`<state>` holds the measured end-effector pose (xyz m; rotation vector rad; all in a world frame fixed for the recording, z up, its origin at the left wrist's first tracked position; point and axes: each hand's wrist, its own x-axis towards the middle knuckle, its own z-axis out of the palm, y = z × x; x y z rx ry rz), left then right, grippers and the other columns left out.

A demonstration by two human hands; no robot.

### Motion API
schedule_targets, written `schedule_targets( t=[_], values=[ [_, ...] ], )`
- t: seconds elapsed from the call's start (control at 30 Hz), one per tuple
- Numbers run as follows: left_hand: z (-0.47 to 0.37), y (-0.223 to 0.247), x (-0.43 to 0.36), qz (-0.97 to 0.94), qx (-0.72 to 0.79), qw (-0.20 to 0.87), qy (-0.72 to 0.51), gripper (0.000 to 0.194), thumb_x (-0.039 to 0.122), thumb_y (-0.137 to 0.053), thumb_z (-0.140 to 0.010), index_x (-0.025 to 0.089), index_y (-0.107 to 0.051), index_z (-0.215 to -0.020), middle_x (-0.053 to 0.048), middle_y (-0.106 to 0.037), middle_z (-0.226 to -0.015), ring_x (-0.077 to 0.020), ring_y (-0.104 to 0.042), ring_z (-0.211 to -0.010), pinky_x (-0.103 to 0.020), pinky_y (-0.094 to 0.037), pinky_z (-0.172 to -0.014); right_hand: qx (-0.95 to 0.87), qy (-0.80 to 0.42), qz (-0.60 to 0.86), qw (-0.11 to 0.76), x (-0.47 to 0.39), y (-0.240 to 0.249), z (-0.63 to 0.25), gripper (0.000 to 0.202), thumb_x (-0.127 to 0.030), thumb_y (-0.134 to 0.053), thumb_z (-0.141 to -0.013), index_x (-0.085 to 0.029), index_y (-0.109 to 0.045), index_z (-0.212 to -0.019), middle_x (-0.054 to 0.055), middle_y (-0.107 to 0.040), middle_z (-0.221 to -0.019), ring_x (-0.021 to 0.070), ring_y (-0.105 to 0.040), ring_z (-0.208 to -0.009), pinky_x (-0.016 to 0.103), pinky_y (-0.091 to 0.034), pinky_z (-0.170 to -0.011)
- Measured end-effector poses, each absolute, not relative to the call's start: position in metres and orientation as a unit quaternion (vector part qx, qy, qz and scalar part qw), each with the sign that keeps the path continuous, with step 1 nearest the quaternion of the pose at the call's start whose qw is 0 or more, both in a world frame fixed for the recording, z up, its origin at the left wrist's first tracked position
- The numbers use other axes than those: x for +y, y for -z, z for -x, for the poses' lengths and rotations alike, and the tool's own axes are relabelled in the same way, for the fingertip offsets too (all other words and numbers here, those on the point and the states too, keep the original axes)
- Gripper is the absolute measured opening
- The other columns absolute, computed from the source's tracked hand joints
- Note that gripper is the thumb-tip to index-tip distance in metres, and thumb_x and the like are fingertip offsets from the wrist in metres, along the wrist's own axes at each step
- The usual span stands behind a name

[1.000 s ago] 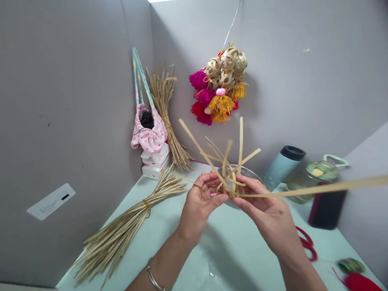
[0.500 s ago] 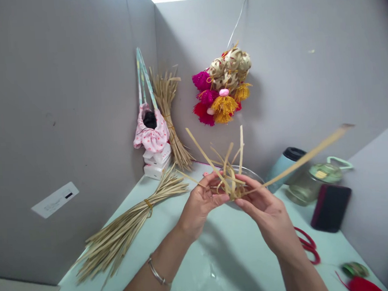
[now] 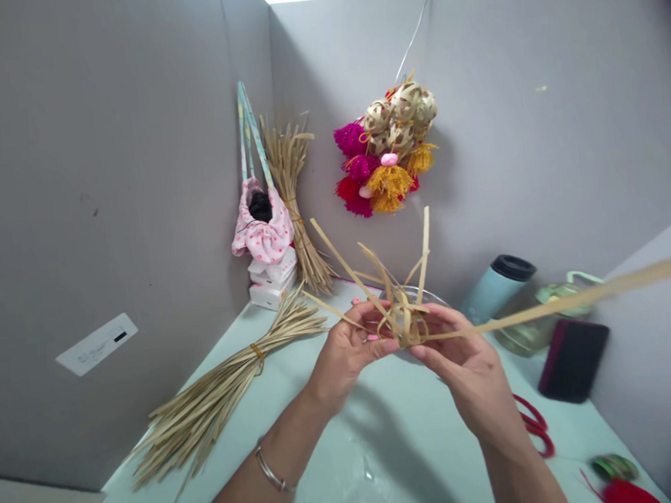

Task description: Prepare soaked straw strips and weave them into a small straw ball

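Note:
Between my hands, above the table, is a partly woven ball of flat straw strips (image 3: pixel 404 320), with loose ends sticking up and out. My left hand (image 3: pixel 352 351) pinches its left side, thumb in front and fingers behind. On the right side, my right hand (image 3: pixel 457 354) grips it near the base, with thumb and fingers closed on the weave. One long strip (image 3: pixel 560 302) runs from the weave far out to the right, its end blurred. Fingertips behind the weave are partly hidden.
A tied straw bundle (image 3: pixel 225 400) lies on the left of the table; another bundle (image 3: pixel 290 201) leans in the corner. At right are a blue tumbler (image 3: pixel 493 289), a green bottle (image 3: pixel 525 333), a phone (image 3: pixel 575 360) and red scissors (image 3: pixel 538 425). Woven balls with tassels (image 3: pixel 388 143) hang on the wall.
The long strip has swung lower and further right. The upright loose ends have spread and shifted slightly. Both hands keep their hold on the woven ball.

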<state>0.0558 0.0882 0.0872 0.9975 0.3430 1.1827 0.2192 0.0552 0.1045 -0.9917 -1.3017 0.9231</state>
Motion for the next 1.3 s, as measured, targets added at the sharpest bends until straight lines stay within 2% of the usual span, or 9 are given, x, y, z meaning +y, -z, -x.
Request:
schedule_targets(
  t=[0.17, 0.37, 0.5, 0.7, 0.87, 0.97, 1.13, 1.3],
  values=[
    [-0.057, -0.086, 0.089, -0.435, 0.153, 0.707, -0.536, 0.042, 0.024, -0.083, -0.072, 0.021, -0.064, -0.109, -0.005, -0.065, -0.112, -0.018, -0.061, -0.098, -0.034, -0.045, -0.093, -0.554, -0.394, 0.429, 0.595, 0.056, -0.103, -0.22, 0.041, -0.029, -0.08, -0.078, -0.035, -0.064, -0.115, 0.002, -0.074, -0.109, 0.0225, -0.07, -0.098, 0.034, -0.058, -0.079],
    [-0.059, -0.087, 0.089, -0.423, 0.155, 0.728, -0.518, 0.042, 0.023, -0.086, -0.069, 0.018, -0.061, -0.102, -0.004, -0.067, -0.093, -0.0164, -0.062, -0.091, -0.033, -0.046, -0.09, -0.521, -0.388, 0.434, 0.624, 0.059, -0.097, -0.22, 0.04, -0.027, -0.084, -0.074, -0.033, -0.068, -0.11, 0.0, -0.072, -0.1, 0.0174, -0.069, -0.09, 0.027, -0.057, -0.076],
    [-0.06, -0.089, 0.088, -0.423, 0.146, 0.728, -0.52, 0.042, 0.024, -0.086, -0.069, 0.018, -0.061, -0.102, -0.004, -0.067, -0.095, -0.0158, -0.061, -0.091, -0.032, -0.045, -0.09, -0.519, -0.394, 0.417, 0.634, 0.06, -0.097, -0.221, 0.037, -0.026, -0.084, -0.075, -0.033, -0.067, -0.107, -0.001, -0.069, -0.096, 0.0155, -0.068, -0.087, 0.025, -0.056, -0.075],
    [-0.058, -0.09, 0.087, -0.441, 0.153, 0.72, -0.513, 0.045, 0.024, -0.087, -0.067, 0.018, -0.06, -0.103, -0.003, -0.066, -0.095, -0.0178, -0.061, -0.093, -0.034, -0.047, -0.089, -0.538, -0.439, 0.401, 0.598, 0.057, -0.1, -0.227, 0.038, -0.023, -0.082, -0.076, -0.033, -0.064, -0.107, -0.002, -0.064, -0.1, 0.0144, -0.065, -0.09, 0.022, -0.055, -0.075],
    [-0.057, -0.094, 0.085, -0.443, 0.151, 0.732, -0.495, 0.05, 0.022, -0.089, -0.063, 0.018, -0.06, -0.103, -0.004, -0.066, -0.096, -0.0183, -0.062, -0.095, -0.032, -0.048, -0.087, -0.547, -0.448, 0.37, 0.602, 0.056, -0.104, -0.229, 0.031, -0.022, -0.083, -0.076, -0.03, -0.062, -0.098, -0.002, -0.06, -0.103, 0.0128, -0.064, -0.09, 0.02, -0.054, -0.075],
    [-0.057, -0.097, 0.083, -0.441, 0.151, 0.737, -0.49, 0.052, 0.019, -0.09, -0.06, 0.019, -0.06, -0.102, -0.004, -0.067, -0.096, -0.0186, -0.062, -0.097, -0.031, -0.048, -0.086, -0.546, -0.45, 0.364, 0.605, 0.057, -0.105, -0.228, 0.031, -0.022, -0.083, -0.076, -0.029, -0.061, -0.096, -0.002, -0.06, -0.103, 0.0119, -0.063, -0.09, 0.019, -0.054, -0.075],
    [-0.058, -0.095, 0.084, -0.43, 0.145, 0.743, -0.492, 0.053, 0.018, -0.091, -0.058, 0.019, -0.059, -0.1, -0.002, -0.067, -0.091, -0.0171, -0.064, -0.09, -0.032, -0.049, -0.086, -0.54, -0.458, 0.373, 0.599, 0.057, -0.101, -0.228, 0.035, -0.024, -0.081, -0.079, -0.032, -0.06, -0.105, -0.001, -0.063, -0.101, 0.0135, -0.064, -0.093, 0.021, -0.055, -0.076],
    [-0.058, -0.092, 0.086, -0.43, 0.165, 0.74, -0.49, 0.052, 0.019, -0.092, -0.057, 0.018, -0.06, -0.097, -0.002, -0.068, -0.088, -0.0174, -0.065, -0.088, -0.03, -0.05, -0.083, -0.545, -0.453, 0.373, 0.599, 0.056, -0.1, -0.229, 0.033, -0.021, -0.083, -0.075, -0.03, -0.061, -0.098, -0.002, -0.061, -0.101, 0.0126, -0.065, -0.09, 0.02, -0.054, -0.074]
  ],
)
